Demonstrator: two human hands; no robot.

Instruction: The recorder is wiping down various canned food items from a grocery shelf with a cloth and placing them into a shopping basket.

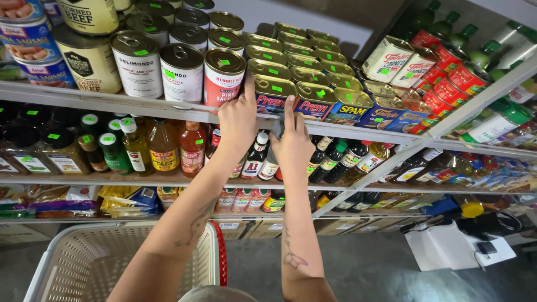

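A blue rectangular meat can (273,96) with a gold lid stands at the front edge of the upper shelf (112,102). My left hand (238,120) reaches up to it, thumb raised along the can's left side. My right hand (292,144) is just to the right, one finger stretched up against the can's front right edge. Both hands press on the can from either side. Something small and dark (278,130) shows between the hands; I cannot tell what it is.
Round tins (182,70) and more flat gold-lidded cans (305,61) crowd the upper shelf. Sauce and vinegar bottles (162,145) fill the shelf below. A white plastic basket (84,263) with a red handle (221,251) sits low at my left.
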